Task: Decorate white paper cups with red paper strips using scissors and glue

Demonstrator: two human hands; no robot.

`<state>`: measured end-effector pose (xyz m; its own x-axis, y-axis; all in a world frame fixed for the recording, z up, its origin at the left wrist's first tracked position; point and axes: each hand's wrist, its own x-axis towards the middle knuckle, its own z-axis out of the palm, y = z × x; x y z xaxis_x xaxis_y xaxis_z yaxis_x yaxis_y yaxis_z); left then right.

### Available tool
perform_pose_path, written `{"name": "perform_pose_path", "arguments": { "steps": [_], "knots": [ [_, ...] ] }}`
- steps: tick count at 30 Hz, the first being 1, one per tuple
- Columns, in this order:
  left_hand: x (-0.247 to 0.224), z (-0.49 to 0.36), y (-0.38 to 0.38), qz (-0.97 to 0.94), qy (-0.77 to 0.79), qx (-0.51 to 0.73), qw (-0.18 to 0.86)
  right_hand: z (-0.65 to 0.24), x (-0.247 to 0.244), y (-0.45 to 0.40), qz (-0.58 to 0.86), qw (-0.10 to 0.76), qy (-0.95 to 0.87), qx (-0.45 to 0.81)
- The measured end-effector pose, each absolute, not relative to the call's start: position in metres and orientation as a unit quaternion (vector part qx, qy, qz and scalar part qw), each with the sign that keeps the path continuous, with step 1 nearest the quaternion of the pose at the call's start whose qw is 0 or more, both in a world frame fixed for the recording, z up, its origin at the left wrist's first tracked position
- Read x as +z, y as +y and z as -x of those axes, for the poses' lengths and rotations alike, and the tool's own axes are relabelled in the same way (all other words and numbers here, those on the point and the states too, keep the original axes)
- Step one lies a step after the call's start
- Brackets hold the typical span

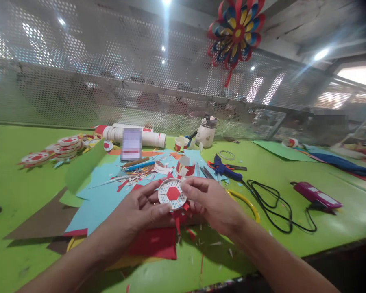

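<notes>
Both hands hold a small round paper ornament, white with blue dots and a red hexagon at its centre. Red paper strips stick out around its edge and hang below it. My left hand grips its left and lower rim, thumb across the front. My right hand pinches the upper right rim between thumb and fingers. Some fingertips are hidden behind the disc. Just behind it stands a red and white paper ring. Scissors lie beyond my right hand.
Blue paper sheets cover the middle of the green table. To the right are a blue glue gun, its black cable, a yellow ring and a magenta power strip. Finished discs pile up left; a bottle stands behind.
</notes>
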<state>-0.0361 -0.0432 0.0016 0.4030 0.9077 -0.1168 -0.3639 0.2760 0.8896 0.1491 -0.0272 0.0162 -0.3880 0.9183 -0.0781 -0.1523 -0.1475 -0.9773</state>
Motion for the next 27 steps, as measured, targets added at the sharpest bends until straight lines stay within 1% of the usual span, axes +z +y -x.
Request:
{"name": "perform_pose_path", "arguments": {
  "steps": [3,7,14,27],
  "knots": [
    [0.006,0.035,-0.042,-0.387,0.355,0.442,0.728,-0.148,0.012,-0.023,0.340,0.420,-0.491,0.684],
    [0.008,0.035,-0.042,-0.394,0.321,0.427,0.748,-0.146,0.010,-0.021,0.340,0.435,-0.475,0.685],
    [0.009,0.037,-0.041,-0.383,0.290,0.405,0.778,-0.144,0.007,-0.021,0.339,0.425,-0.485,0.685],
    [0.002,0.040,-0.038,-0.393,0.284,0.415,0.770,-0.141,0.003,-0.021,0.369,0.404,-0.476,0.689]
  ]
}}
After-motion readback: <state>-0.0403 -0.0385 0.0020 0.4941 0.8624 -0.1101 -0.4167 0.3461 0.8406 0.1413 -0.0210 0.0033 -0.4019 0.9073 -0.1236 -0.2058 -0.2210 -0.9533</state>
